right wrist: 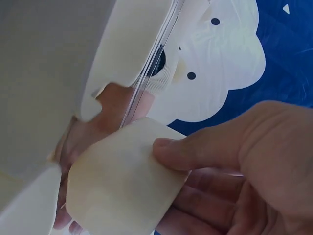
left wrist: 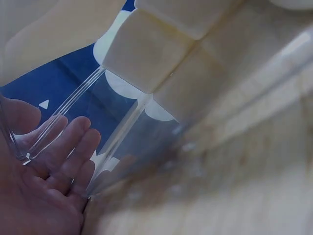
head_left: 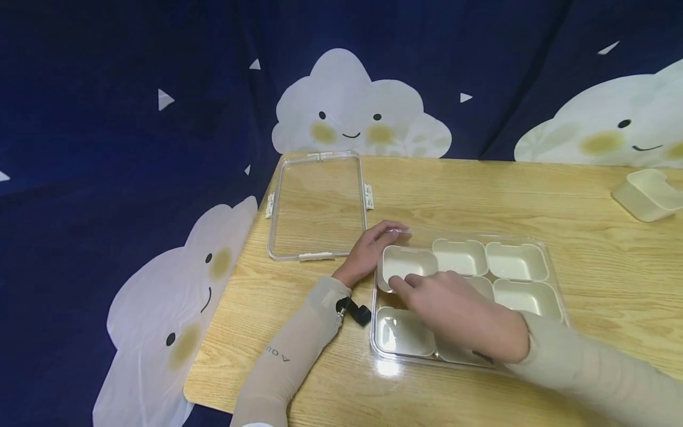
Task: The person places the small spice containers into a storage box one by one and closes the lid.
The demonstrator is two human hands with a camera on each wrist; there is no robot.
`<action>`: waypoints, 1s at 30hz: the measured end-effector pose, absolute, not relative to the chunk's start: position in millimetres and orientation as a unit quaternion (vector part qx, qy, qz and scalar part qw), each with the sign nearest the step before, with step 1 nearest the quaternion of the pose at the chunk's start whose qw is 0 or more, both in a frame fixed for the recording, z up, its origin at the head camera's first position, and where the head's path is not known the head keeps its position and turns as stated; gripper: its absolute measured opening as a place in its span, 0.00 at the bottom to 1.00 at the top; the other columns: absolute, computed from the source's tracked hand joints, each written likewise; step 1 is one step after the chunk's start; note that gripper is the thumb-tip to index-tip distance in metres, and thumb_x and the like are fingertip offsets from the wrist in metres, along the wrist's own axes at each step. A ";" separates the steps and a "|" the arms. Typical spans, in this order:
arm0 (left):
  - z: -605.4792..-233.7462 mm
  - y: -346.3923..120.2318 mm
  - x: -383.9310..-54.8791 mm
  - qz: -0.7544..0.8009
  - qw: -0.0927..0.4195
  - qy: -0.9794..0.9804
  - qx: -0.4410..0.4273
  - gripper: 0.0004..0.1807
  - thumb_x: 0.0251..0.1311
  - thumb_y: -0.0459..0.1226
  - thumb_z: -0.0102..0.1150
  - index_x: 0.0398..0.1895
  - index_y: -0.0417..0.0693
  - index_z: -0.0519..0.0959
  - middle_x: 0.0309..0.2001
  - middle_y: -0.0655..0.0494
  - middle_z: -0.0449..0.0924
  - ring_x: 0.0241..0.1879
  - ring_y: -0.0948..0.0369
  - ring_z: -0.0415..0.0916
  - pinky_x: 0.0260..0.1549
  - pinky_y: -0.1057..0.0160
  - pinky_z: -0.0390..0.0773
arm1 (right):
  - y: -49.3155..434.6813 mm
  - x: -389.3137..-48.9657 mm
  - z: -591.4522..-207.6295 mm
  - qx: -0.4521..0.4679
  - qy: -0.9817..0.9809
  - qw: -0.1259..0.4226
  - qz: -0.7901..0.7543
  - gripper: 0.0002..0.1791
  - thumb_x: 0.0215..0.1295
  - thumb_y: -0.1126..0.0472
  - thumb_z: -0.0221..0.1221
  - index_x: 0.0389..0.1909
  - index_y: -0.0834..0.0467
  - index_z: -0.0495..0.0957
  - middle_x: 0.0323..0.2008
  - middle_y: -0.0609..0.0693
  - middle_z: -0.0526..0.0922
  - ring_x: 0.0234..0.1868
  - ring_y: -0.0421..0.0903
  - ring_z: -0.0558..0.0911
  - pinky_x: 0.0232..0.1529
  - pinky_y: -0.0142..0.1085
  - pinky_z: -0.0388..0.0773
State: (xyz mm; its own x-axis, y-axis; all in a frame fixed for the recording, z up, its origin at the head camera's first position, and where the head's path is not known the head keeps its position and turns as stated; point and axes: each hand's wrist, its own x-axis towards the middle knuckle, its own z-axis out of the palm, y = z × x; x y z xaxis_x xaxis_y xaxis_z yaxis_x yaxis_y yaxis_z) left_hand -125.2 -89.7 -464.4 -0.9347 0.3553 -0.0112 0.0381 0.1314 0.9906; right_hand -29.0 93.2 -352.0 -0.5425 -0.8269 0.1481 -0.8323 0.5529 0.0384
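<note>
My right hand (head_left: 448, 302) pinches the near rim of a small cream container (head_left: 408, 261) at the back left of a clear box (head_left: 375, 338). In the right wrist view the thumb (right wrist: 171, 149) lies on that container's wall (right wrist: 117, 181), which sits a little askew of its neighbours. Several matching containers (head_left: 517, 261) stand in rows in the box, partly hidden by my right hand and forearm. At the box's back left corner, my left hand (head_left: 370, 252) holds the clear wall. Its fingers (left wrist: 68, 152) curl about the corner in the left wrist view.
A clear lid frame (head_left: 271, 228) with white clips lies behind and left of the box. One more cream container (head_left: 648, 193) stands at the far right of the wooden table (head_left: 480, 193). A dark blue curtain (head_left: 213, 71) with clouds hangs behind and along the left edge.
</note>
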 end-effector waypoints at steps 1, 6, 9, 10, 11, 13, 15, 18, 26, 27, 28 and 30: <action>-464.4 -89.6 -125.6 0.642 0.120 0.745 0.135 0.18 0.79 0.44 0.46 0.62 0.51 0.79 0.60 0.50 0.86 0.62 0.57 0.83 0.64 0.60 0.79 | 92.7 -28.4 -352.6 0.476 -0.876 0.075 0.016 0.23 0.41 0.78 0.67 0.36 0.54 0.72 0.19 0.43 0.71 0.15 0.37 0.63 0.11 0.31 0.60; -464.4 -89.7 -127.4 0.625 0.112 0.759 0.144 0.19 0.80 0.45 0.45 0.62 0.49 0.79 0.59 0.50 0.87 0.63 0.58 0.82 0.67 0.58 0.76 | 89.1 -25.5 -355.1 0.481 -0.875 0.052 0.001 0.26 0.33 0.75 0.68 0.37 0.54 0.73 0.20 0.44 0.74 0.15 0.38 0.63 0.11 0.31 0.62; -463.8 -89.9 -127.2 0.620 0.113 0.763 0.143 0.20 0.80 0.45 0.44 0.63 0.48 0.78 0.59 0.51 0.87 0.63 0.58 0.82 0.68 0.57 0.75 | 87.4 -24.0 -357.1 0.482 -0.875 0.037 -0.005 0.26 0.32 0.73 0.69 0.36 0.54 0.73 0.21 0.43 0.75 0.15 0.39 0.63 0.11 0.33 0.63; -463.7 -90.0 -127.1 0.619 0.113 0.764 0.144 0.20 0.80 0.45 0.44 0.63 0.48 0.78 0.59 0.51 0.87 0.64 0.58 0.82 0.68 0.57 0.75 | 87.3 -23.6 -357.9 0.482 -0.876 0.037 -0.006 0.24 0.33 0.73 0.68 0.35 0.54 0.73 0.21 0.43 0.75 0.14 0.39 0.63 0.10 0.33 0.63; -463.7 -90.1 -127.1 0.617 0.114 0.765 0.144 0.20 0.80 0.45 0.44 0.63 0.48 0.78 0.59 0.51 0.87 0.64 0.58 0.81 0.68 0.57 0.75 | 87.4 -23.1 -358.5 0.481 -0.876 0.034 -0.004 0.23 0.35 0.72 0.68 0.35 0.54 0.73 0.21 0.43 0.75 0.14 0.39 0.64 0.10 0.34 0.63; -464.0 -90.3 -126.9 0.617 0.115 0.765 0.143 0.20 0.80 0.45 0.44 0.64 0.48 0.78 0.59 0.51 0.87 0.64 0.58 0.81 0.69 0.56 0.74 | 87.7 -22.4 -359.5 0.484 -0.874 0.036 0.000 0.20 0.37 0.73 0.67 0.33 0.54 0.73 0.20 0.43 0.75 0.14 0.39 0.64 0.10 0.34 0.63; -464.1 -90.5 -126.6 0.617 0.114 0.765 0.143 0.20 0.80 0.45 0.44 0.64 0.49 0.78 0.59 0.51 0.87 0.64 0.58 0.81 0.69 0.56 0.74 | 88.1 -22.2 -360.7 0.487 -0.872 0.043 0.001 0.18 0.40 0.73 0.66 0.31 0.54 0.72 0.19 0.42 0.74 0.14 0.38 0.63 0.10 0.33 0.63; -464.7 -90.6 -126.9 0.616 0.112 0.767 0.141 0.20 0.80 0.46 0.45 0.63 0.50 0.78 0.59 0.52 0.87 0.64 0.58 0.81 0.68 0.55 0.74 | 87.5 -23.0 -363.4 0.491 -0.869 0.055 0.000 0.16 0.42 0.73 0.65 0.30 0.54 0.72 0.19 0.42 0.74 0.14 0.37 0.63 0.10 0.33 0.62; -464.5 -90.0 -127.3 0.607 0.106 0.776 0.139 0.19 0.79 0.46 0.45 0.62 0.52 0.80 0.59 0.55 0.87 0.66 0.60 0.79 0.70 0.56 0.73 | 86.0 -25.2 -372.9 0.491 -0.869 0.055 -0.003 0.14 0.45 0.72 0.64 0.29 0.53 0.73 0.19 0.42 0.73 0.14 0.37 0.62 0.10 0.34 0.63; -464.3 -89.8 -127.2 0.605 0.103 0.778 0.138 0.18 0.79 0.46 0.45 0.61 0.53 0.80 0.59 0.56 0.87 0.66 0.61 0.78 0.70 0.55 0.72 | 85.9 -25.3 -373.8 0.492 -0.869 0.055 -0.004 0.14 0.45 0.72 0.65 0.29 0.53 0.73 0.18 0.43 0.73 0.14 0.37 0.62 0.10 0.34 0.63; -463.9 -89.6 -127.1 0.603 0.102 0.779 0.138 0.18 0.79 0.46 0.45 0.61 0.54 0.80 0.60 0.56 0.86 0.66 0.61 0.78 0.70 0.55 0.72 | 86.0 -25.5 -374.8 0.492 -0.869 0.054 -0.003 0.14 0.46 0.72 0.65 0.29 0.53 0.73 0.18 0.43 0.73 0.14 0.37 0.63 0.10 0.34 0.63; -463.6 -89.4 -126.8 0.599 0.098 0.783 0.135 0.17 0.79 0.46 0.45 0.60 0.56 0.81 0.60 0.58 0.86 0.67 0.62 0.77 0.71 0.55 0.72 | 85.7 -26.0 -376.1 0.493 -0.869 0.050 -0.002 0.13 0.46 0.72 0.65 0.29 0.53 0.74 0.18 0.43 0.73 0.14 0.37 0.63 0.10 0.34 0.63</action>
